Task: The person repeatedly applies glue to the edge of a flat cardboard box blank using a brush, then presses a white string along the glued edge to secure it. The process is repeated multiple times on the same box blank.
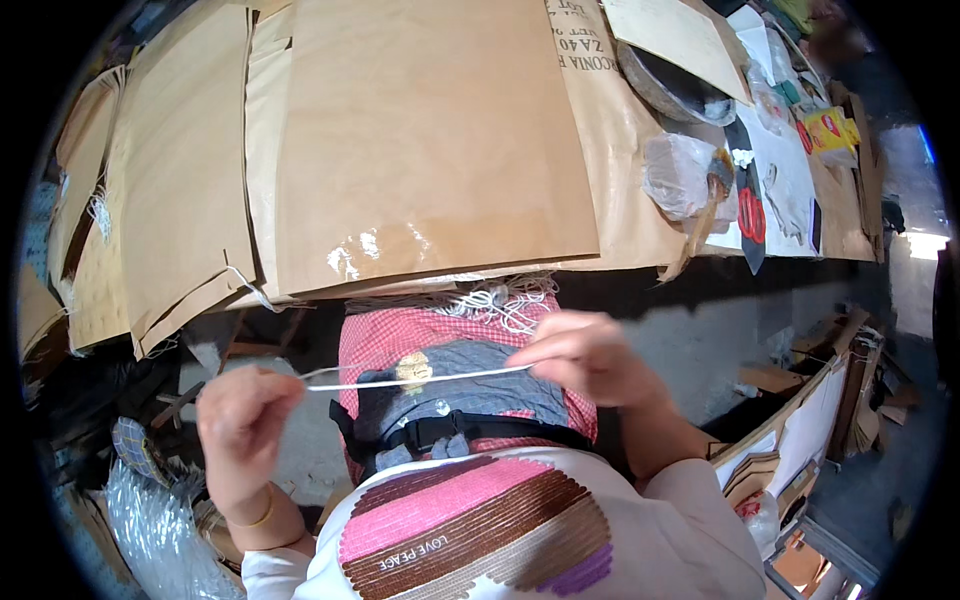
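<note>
A white cord (pixel 420 381) stretches nearly straight across my lap, its ends pinched between the fingers of my left hand (pixel 242 425) and my right hand (pixel 585 355). Both hands are in front of the table edge, apart from the paper. A tangle of loose white cords (pixel 510 305) lies on my red checked apron, by the table. Beyond it rests a large brown kraft paper sheet (pixel 430 130), with shiny wet-looking patches (pixel 365 252) near its front edge. To the left, a brown paper piece (pixel 185 150) has a short white cord (pixel 250 285) at its front corner.
On the table's right side are a dark bowl (pixel 660 90), a brush (pixel 718 175), red-handled scissors (pixel 752 215) and a yellow packet (pixel 830 135). Clear plastic (pixel 165 530) is heaped at lower left. Brown board pieces (pixel 750 475) stand at lower right.
</note>
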Tool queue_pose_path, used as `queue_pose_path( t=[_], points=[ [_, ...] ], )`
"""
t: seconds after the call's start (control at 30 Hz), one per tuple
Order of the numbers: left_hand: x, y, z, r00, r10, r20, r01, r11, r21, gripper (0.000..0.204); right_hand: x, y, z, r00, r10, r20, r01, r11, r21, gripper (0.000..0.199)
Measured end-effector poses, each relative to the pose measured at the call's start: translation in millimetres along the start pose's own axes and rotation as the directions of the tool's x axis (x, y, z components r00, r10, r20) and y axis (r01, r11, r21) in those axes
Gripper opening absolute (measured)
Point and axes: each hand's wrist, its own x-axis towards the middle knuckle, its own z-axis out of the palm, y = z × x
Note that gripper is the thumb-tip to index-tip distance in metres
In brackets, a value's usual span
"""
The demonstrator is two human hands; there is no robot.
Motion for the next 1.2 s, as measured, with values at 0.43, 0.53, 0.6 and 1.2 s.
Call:
queue_pose_path(
  t=[0.43,0.53,0.6,1.2],
  points=[
    [45.4,-114.2,71.9,0.952,-0.304,-0.036,0.295,0.941,-0.166,0.006,20.8,81.1,-85.2,0.773,0.366,-0.518,-0.566,0.766,-0.304,0.013],
    [41.0,-113.0,76.6,0.941,-0.332,-0.072,0.322,0.939,-0.117,0.005,16.7,88.5,-83.8,0.794,0.313,-0.522,-0.54,0.758,-0.366,0.013],
    [40.5,-111.6,76.3,0.944,-0.307,-0.123,0.302,0.952,-0.057,0.005,18.2,85.7,-84.4,0.86,0.159,-0.485,-0.436,0.724,-0.535,0.011],
    [33.2,-105.3,89.8,0.997,0.078,0.01,-0.079,0.993,0.091,0.034,25.0,79.9,-46.0,0.81,-0.171,-0.561,-0.367,0.598,-0.712,0.028]
  ],
)
